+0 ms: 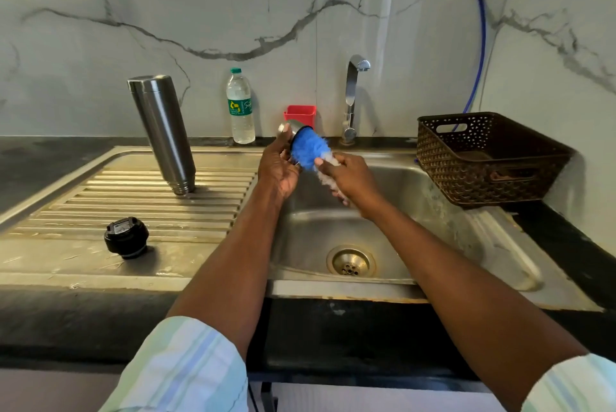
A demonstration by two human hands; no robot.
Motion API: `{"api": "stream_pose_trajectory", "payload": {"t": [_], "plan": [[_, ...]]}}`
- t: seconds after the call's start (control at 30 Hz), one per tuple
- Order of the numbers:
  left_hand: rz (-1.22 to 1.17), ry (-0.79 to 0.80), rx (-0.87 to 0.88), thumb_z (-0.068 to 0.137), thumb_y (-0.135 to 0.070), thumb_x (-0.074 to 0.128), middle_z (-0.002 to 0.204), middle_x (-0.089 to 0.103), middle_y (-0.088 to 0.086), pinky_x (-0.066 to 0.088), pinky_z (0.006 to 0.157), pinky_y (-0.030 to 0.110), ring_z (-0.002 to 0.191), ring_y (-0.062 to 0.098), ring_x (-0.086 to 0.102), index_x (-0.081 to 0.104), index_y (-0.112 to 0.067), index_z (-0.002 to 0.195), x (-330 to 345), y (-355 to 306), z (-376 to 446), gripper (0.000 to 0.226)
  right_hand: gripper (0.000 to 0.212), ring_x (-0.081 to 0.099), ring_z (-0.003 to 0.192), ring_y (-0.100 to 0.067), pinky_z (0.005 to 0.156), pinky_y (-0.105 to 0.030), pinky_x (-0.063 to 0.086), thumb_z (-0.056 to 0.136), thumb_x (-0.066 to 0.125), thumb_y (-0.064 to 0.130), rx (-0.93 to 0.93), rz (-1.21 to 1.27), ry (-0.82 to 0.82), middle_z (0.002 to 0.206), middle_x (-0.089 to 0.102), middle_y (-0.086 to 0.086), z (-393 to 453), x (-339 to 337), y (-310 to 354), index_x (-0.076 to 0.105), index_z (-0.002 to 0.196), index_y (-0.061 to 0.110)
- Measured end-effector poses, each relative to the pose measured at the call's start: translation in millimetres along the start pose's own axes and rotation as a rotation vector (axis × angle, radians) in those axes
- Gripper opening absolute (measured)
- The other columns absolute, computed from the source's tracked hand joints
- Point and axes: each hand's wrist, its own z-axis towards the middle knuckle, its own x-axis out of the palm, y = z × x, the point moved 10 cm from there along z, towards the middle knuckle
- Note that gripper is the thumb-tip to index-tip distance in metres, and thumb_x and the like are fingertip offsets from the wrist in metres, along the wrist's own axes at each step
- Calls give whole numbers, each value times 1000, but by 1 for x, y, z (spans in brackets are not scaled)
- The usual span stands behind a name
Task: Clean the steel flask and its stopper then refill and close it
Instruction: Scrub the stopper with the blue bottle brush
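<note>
- Blue brush head (pixel 308 152) is stuffed into the steel cup (pixel 290 129), over the sink (pixel 393 225).
- left hand (pixel 278 169) fingers curl round that cup; right hand (pixel 350 178) grips the brush handle.
- Steel flask (pixel 162 131) stands upside down left of the sink, black stopper (pixel 126 237) nearer the front.

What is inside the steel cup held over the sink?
A blue brush fills the mouth of the steel cup, which the left hand holds; the right hand grips the brush's whitish lower part. The bristles hide the cup's inside.
</note>
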Motion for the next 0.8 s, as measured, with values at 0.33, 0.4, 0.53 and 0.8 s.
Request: {"api": "stream_pose_trajectory", "payload": {"t": [0.33,0.4,0.53,0.8], "plan": [[70,-3,53,74,-28,78,105,70,20,58,88,49,92,32,72,64,1,110,11,-6,2,48,45,58,88,-32,69,-37,46,96,51,46,-389,-794,-204,105,58,-9,-7,5,18,50,138,29],[67,5,62,70,-24,80,106,71,21,59,86,48,94,32,71,65,3,108,11,-6,2,49,32,61,78,-26,64,-34,46,93,59,43,-283,-390,-163,93,65,-4,-2,-1,11,65,117,24],[53,45,58,100,-24,52,84,73,13,58,82,40,83,26,71,64,-3,99,15,-6,4,24,22,47,49,-19,42,-25,34,91,67,34,119,400,47,72,59,-8,-5,23,-20,64,95,13],[200,-84,69,83,-25,78,112,71,19,58,87,50,100,36,70,63,0,119,-3,-1,14,47,45,56,88,-26,69,-37,49,92,58,38,-360,-750,-234,103,54,-6,-7,1,14,50,137,32]]}}
